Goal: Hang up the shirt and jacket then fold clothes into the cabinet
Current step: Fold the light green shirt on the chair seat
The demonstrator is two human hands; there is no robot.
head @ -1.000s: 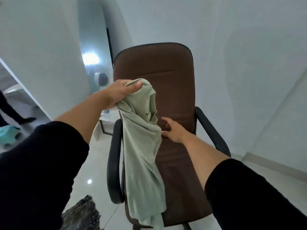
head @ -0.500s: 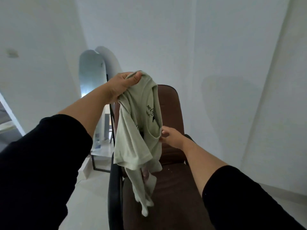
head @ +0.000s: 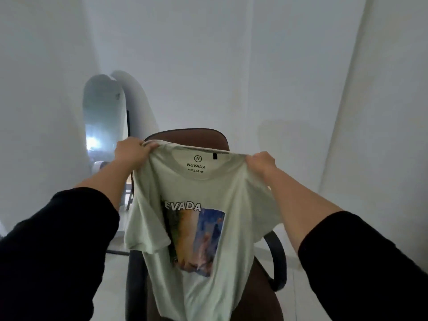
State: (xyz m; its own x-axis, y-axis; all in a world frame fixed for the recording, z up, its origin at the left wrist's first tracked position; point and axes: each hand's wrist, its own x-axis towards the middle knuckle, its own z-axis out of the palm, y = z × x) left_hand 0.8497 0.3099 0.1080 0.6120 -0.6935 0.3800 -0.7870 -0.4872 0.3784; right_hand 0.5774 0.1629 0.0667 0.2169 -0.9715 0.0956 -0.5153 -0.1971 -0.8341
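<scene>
Holding the pale green Nevada T-shirt [head: 203, 228] spread by its shoulders above the brown office chair [head: 261, 286], my left hand [head: 133, 150] and right hand [head: 260, 162] pinch the fabric, fingers curled. I judge folding comes next, needing a flat surface.

Brown office chair [head: 261, 295], on pale floor [head: 111, 286]
</scene>
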